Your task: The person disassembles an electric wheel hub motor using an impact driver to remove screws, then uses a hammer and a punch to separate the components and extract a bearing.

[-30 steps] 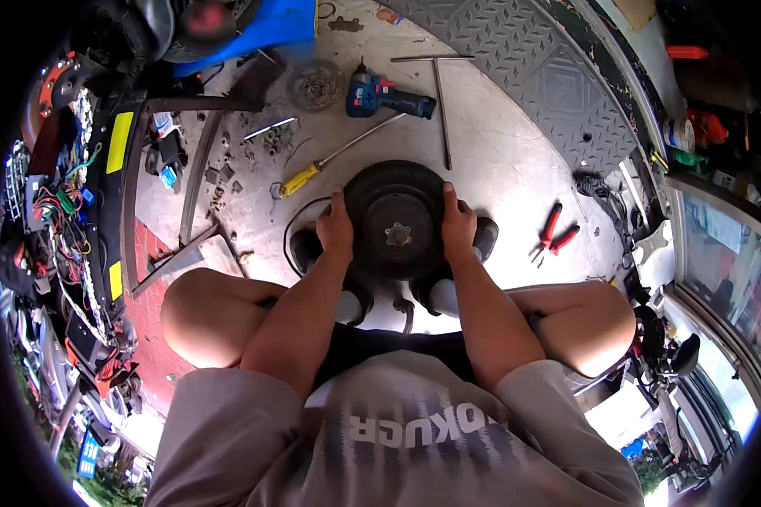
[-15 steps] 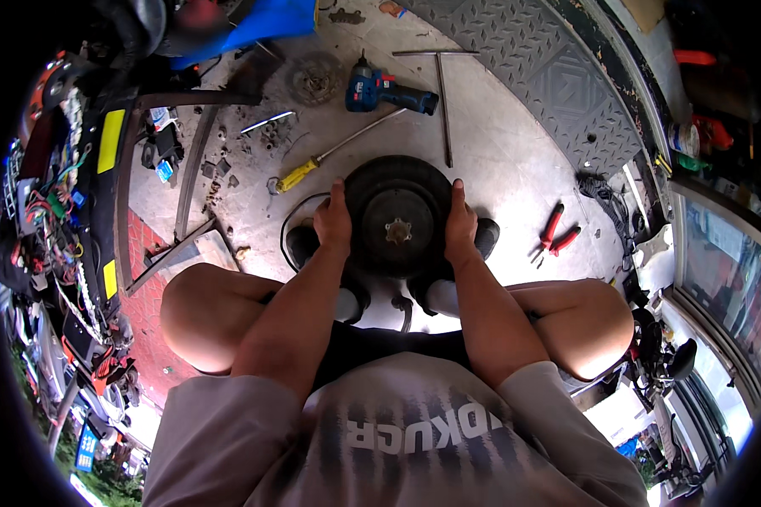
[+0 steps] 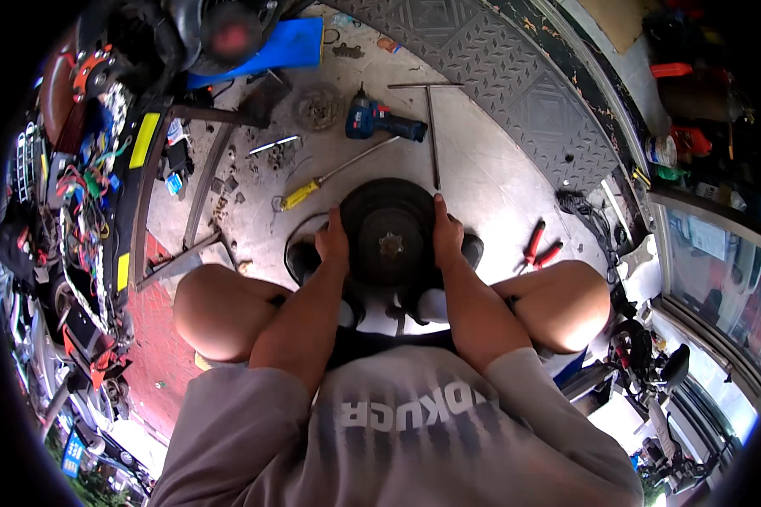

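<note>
A dark round wheel with a tyre [image 3: 387, 191] and a pale metal hub [image 3: 389, 243] is held between my bent legs. My left hand [image 3: 333, 234] grips its left side and my right hand [image 3: 446, 232] grips the right, thumbs pointing away from me. My dark shoes [image 3: 473, 252] show on either side of it, partly hidden by the wheel and arms. Just beyond the wheel lie a yellow-handled screwdriver [image 3: 300, 193], a blue cordless drill [image 3: 363, 119] and a long metal T-handle wrench [image 3: 431, 135]. Red-handled pliers [image 3: 533, 246] lie to the right, partly behind my knee.
Scattered small parts and metal bars [image 3: 205, 177] lie at left, beside tangled wires [image 3: 110, 173]. A blue sheet [image 3: 292, 46] is at top, a textured grey plate [image 3: 533, 101] at upper right, and a glass-panelled frame [image 3: 710, 262] with cluttered shelves at far right.
The whole view has shifted, with the floor and tools now lower in the picture and my knees appearing differently placed. Both hands have kept their grip on the wheel.
</note>
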